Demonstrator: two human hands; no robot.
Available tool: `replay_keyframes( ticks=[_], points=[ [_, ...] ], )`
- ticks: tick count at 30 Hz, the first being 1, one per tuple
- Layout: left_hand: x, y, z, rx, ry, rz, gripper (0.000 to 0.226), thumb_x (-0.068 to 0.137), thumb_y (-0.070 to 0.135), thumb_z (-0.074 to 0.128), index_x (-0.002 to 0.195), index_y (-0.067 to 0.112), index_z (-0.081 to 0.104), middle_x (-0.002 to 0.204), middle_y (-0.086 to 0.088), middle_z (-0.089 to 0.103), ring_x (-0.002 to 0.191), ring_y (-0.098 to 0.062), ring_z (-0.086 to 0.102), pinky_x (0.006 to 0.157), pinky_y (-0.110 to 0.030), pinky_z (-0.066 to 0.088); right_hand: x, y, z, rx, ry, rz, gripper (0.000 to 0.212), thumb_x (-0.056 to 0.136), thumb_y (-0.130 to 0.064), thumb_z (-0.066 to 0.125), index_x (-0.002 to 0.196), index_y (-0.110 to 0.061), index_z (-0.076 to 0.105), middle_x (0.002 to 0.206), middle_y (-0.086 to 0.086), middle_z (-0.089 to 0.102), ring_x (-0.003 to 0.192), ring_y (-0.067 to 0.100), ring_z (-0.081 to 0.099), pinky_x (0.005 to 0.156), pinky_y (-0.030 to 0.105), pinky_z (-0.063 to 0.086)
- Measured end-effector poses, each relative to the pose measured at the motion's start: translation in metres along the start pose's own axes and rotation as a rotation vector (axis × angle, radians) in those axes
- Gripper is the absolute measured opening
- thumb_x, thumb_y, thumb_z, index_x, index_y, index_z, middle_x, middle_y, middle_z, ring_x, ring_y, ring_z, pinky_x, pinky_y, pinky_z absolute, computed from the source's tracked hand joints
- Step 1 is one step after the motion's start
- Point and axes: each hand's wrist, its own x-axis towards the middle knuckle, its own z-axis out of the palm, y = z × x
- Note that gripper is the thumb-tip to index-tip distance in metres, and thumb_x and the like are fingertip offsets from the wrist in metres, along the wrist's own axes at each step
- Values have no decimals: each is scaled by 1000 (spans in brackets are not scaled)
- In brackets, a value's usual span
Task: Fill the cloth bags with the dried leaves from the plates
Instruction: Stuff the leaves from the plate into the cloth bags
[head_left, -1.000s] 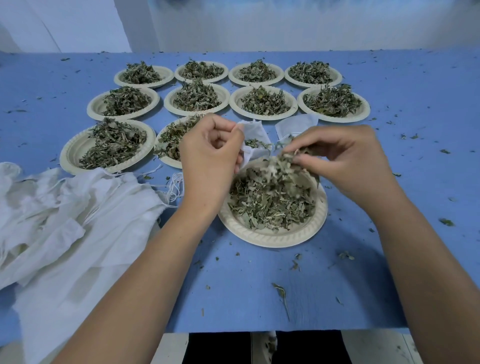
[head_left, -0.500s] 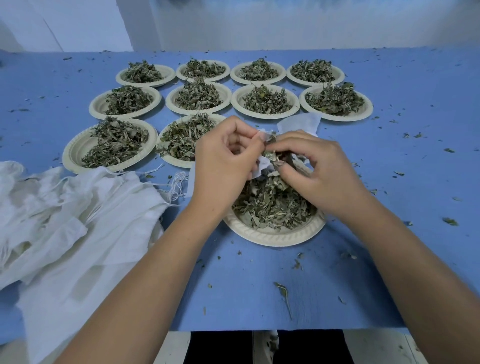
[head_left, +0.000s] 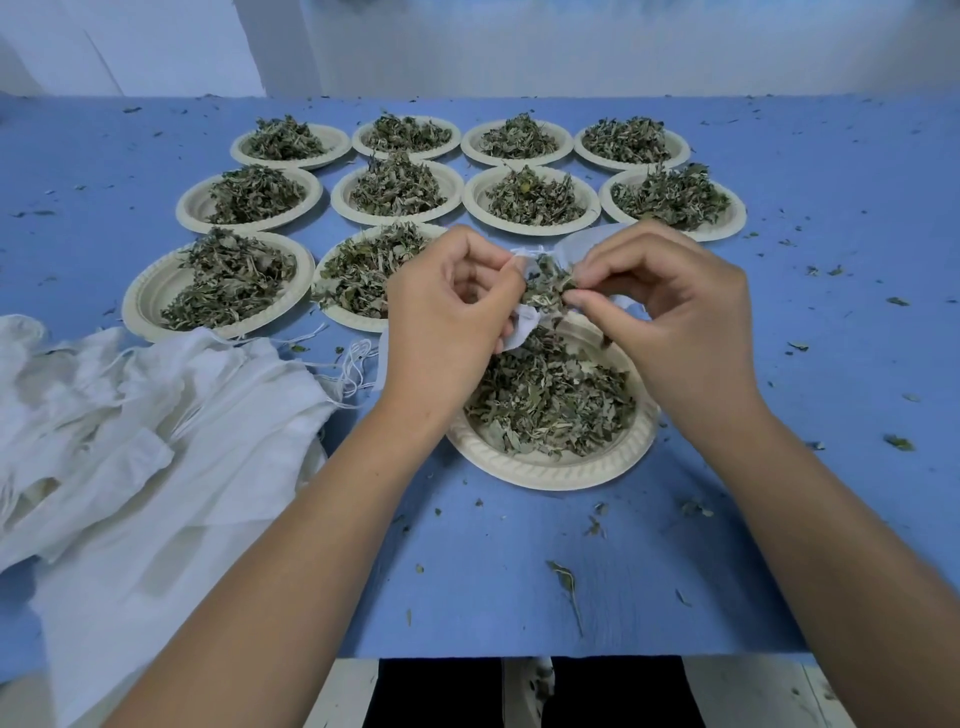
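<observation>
Holding a small cloth bag (head_left: 521, 326) by its mouth, left hand (head_left: 447, 322): fingers curled, thumb and forefinger pinching the fabric. Right hand (head_left: 670, 322): fingertips closed on a tuft of dried leaves (head_left: 546, 283) at the bag's opening. Both hang above the nearest plate (head_left: 550, 474), which holds loose leaves. Ten heaped plates (head_left: 150, 293) stand behind on the blue table (head_left: 519, 582). A pile of white cloth bags (head_left: 156, 415) lies at left.

The tablecloth (head_left: 779, 519) is plain blue. Cream plates (head_left: 550, 467) (with embossed rims) hold grey-green dried leaves (head_left: 545, 400). The heaped cloth bags (head_left: 130, 441) are white.
</observation>
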Motion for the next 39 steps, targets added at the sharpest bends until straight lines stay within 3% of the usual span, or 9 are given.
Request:
replay_keyframes(
  ticks=[6,11,14,19,22,27,30,32,39],
  points=[
    [-4,2,3,5,-75,75,17,90,10,67,76,18,61,54,5,58,43,-8,54,41,-19,44,-2,2,10,-315,-117,-154,22,74,12,62,89,0,73,87,6,70,89,21,59,80,19,47],
    [0,0,0,13,18,54,15,92,10,65,78,14,61,54,-1,59,41,-9,54,42,-19,44,3,2,-5,-70,-263,101,27,85,-9,59,111,-14,64,109,-5,59,98,14,50,78,23,44],
    [1,-1,0,20,41,45,15,92,9,65,78,13,60,54,-3,60,41,-10,53,43,-19,44,5,4,-8,42,-285,199,33,83,1,66,113,-10,58,113,4,49,93,17,54,76,26,50],
    [1,-1,1,28,17,23,17,91,8,66,76,14,60,54,-1,58,42,-9,54,43,-20,44,2,3,-3,84,-89,138,15,77,6,73,85,-4,64,84,8,59,77,13,60,76,21,51],
    [-1,1,3,22,-16,38,19,90,10,67,74,18,60,53,2,58,43,-9,54,42,-19,43,0,2,-1,-62,-40,17,10,79,3,71,83,-6,70,80,3,65,75,11,63,74,19,51],
    [-3,3,4,38,-82,78,19,89,10,69,75,21,61,54,8,58,45,-7,53,43,-21,44,0,1,5,-338,-233,-124,23,73,5,60,90,-2,73,87,0,68,86,24,63,78,29,50],
    [-2,2,2,3,-35,49,20,90,9,67,75,22,62,54,6,59,43,-7,54,41,-19,44,2,2,-3,-162,-312,5,29,80,-6,55,104,-15,70,101,-10,63,98,18,59,82,23,49],
    [-1,1,1,10,-2,47,17,91,10,66,76,18,61,54,4,59,43,-7,54,42,-19,44,4,3,-7,-41,-350,71,34,83,2,58,111,-16,66,109,-1,60,100,17,57,80,25,50],
    [-2,0,4,57,-12,50,22,90,8,66,74,21,59,55,5,58,45,-8,54,43,-19,44,0,4,-2,89,-64,104,10,79,4,72,84,-1,65,81,10,63,77,20,65,76,24,53]
  ],
)
